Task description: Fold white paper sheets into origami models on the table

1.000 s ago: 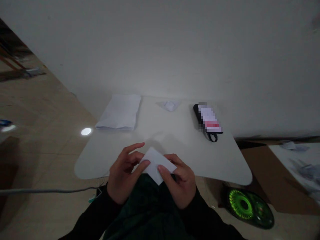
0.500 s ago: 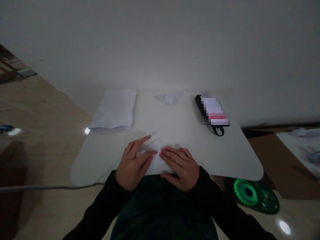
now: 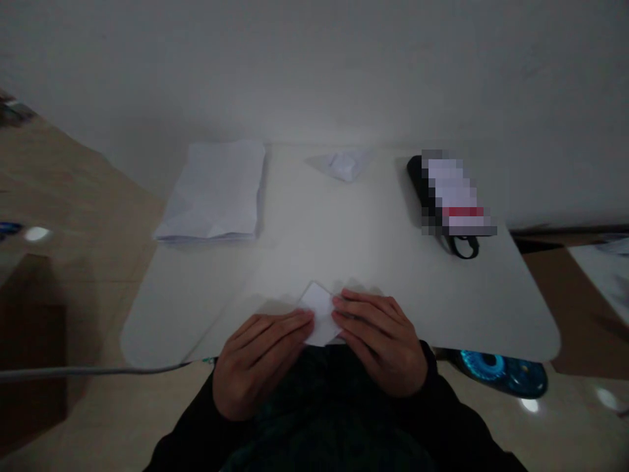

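A small piece of folded white paper [image 3: 320, 321] lies at the front edge of the table, its pointed corner facing the wall. My left hand [image 3: 265, 357] has its fingers pressed together on the paper's left side, with the thumb hidden underneath. On the right side, the fingertips of my right hand [image 3: 386, 337] bear on the paper's edge, the thumb tucked low. Parts of the paper are covered by both hands. Further back on the table stands a small folded white paper piece [image 3: 343, 165].
A stack of white paper sheets [image 3: 216, 193] lies at the back left of the white table [image 3: 339, 242]. At the back right is a phone [image 3: 455, 196] on a black case with a strap loop [image 3: 465, 248]. A grey cable [image 3: 98, 372] runs at left; a lit blue fan [image 3: 484, 366] shows below.
My left hand's raised index finger has come down beside the others on the paper. The paper's left flap no longer sticks up. The view has tilted down, and the fan's light went from green to blue.
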`<state>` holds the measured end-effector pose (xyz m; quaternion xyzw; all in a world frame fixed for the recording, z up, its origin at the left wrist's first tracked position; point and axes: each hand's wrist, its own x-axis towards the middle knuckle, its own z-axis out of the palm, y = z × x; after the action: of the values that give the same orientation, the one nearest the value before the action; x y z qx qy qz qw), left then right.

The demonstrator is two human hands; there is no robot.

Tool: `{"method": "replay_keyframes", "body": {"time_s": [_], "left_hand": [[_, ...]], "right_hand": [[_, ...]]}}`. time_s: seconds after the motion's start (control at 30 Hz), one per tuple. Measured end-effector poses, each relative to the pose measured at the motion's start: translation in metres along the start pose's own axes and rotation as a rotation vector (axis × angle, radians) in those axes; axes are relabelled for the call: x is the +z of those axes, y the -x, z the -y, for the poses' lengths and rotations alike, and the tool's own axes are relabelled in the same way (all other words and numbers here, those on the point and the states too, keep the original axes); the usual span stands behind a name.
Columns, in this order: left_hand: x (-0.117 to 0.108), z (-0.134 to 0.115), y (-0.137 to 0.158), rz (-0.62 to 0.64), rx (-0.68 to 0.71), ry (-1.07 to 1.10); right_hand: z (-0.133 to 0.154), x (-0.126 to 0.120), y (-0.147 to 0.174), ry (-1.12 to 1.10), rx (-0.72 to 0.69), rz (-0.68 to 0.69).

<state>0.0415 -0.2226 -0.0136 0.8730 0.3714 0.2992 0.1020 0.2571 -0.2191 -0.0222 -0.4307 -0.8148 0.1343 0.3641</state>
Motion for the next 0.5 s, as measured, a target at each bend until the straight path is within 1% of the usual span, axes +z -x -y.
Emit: {"method": "replay_keyframes", "body": {"time_s": [0.13,0.2,0.3,0.4,0.5], "left_hand": [[0.003,0.000,-0.007,-0.041,-0.153,0.060],[0.005,-0.002,-0.010,-0.086,-0.261,0.053],[0.007,-0.006,-0.014,-0.097,-0.395,0.053],[0.008,-0.007,-0.015,-0.085,-0.457,0.082],[0.008,-0.007,-0.016,-0.092,-0.479,0.088]], "right_hand": [[0.001,-0.002,-0.006,-0.113,0.125,-0.087],[0.001,-0.002,-0.008,-0.100,0.196,-0.100],[0.002,0.000,-0.009,-0.050,0.265,-0.079],[0.004,0.001,-0.011,-0.020,0.301,-0.052],[0.005,0.002,-0.014,0.032,0.333,-0.040]]}}
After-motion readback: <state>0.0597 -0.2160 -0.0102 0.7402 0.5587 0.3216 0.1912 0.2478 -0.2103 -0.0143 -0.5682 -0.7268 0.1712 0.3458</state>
